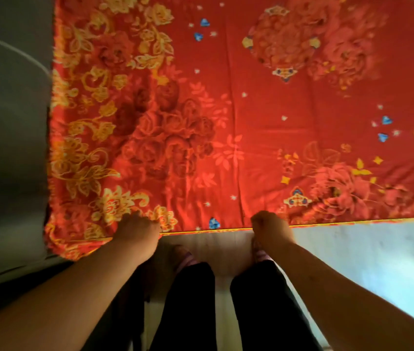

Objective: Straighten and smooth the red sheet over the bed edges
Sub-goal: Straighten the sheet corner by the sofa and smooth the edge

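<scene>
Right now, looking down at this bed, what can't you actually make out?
- Fingertips of the left hand and right hand, head view: curled at the red sheet hem, so the grip is unclear.
- Far and right parts of the sheet: cut off by the picture's edges.
- The sheet's left corner: drapes over the edge, hiding what lies under it.
- Feet: blurred, partly behind the right wrist.

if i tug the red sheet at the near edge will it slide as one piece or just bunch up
Likely floppy: the red floral sheet shows soft creases and droops at its near left corner. It probably bunches near the left hand and right hand gripping its hem rather than sliding whole. It looks thin, so probably light.
</scene>
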Demonstrator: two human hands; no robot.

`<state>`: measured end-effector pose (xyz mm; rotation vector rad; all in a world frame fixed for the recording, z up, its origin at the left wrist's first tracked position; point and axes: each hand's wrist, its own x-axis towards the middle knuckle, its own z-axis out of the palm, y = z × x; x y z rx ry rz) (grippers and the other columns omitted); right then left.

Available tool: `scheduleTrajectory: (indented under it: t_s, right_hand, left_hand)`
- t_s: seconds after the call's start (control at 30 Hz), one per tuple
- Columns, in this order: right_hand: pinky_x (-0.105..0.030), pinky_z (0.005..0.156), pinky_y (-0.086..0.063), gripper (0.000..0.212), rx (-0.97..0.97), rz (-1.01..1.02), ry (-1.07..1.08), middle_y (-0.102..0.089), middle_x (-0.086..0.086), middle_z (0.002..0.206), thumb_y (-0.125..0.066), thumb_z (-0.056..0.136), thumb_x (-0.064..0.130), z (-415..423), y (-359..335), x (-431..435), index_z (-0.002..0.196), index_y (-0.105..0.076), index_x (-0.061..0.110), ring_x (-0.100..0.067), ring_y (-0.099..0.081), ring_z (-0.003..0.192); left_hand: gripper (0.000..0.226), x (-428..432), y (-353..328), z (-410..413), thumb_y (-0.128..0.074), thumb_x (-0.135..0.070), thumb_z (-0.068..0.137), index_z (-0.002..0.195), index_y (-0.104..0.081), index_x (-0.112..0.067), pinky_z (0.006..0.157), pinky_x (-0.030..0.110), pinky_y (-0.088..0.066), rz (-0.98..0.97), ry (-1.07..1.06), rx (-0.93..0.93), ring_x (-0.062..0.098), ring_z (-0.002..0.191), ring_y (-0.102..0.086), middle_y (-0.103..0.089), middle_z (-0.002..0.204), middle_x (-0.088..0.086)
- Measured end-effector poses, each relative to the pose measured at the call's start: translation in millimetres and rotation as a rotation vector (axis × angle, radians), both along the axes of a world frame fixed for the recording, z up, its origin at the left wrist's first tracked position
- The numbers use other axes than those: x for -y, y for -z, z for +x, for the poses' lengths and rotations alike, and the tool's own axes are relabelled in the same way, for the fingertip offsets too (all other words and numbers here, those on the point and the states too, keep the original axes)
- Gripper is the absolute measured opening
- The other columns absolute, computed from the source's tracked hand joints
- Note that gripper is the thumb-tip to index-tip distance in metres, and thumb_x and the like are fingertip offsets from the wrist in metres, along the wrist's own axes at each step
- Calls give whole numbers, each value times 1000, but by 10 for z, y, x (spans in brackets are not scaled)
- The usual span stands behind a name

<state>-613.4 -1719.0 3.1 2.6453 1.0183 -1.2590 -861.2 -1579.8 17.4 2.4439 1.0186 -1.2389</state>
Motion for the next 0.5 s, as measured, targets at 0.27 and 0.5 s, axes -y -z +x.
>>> scheduleTrajectory:
  t_s: [0.27, 0.5]
  right_hand:
    - [-41, 108, -30, 62, 151, -64, 30, -26, -9, 150, -53, 85, 15, 972, 316, 714, 142, -31, 26, -33, -29, 136]
    - [-39, 100, -40, 40, 66, -89, -111, -41, -8, 135, -52, 89, 21, 1375, 193, 1075, 128, -49, 17, -29, -39, 127]
  left_hand:
    - [54, 458, 296, 808, -45, -27, 88, 140, -31, -23, 111, 47, -27, -62, 100, 136, 31, 139, -24, -22, 154, 12]
    - [36, 784, 192, 1282, -45, -28, 89, 123, -50, -20, 109, 48, -31, -39, -3, -99, 31, 132, -34, -47, 135, 8]
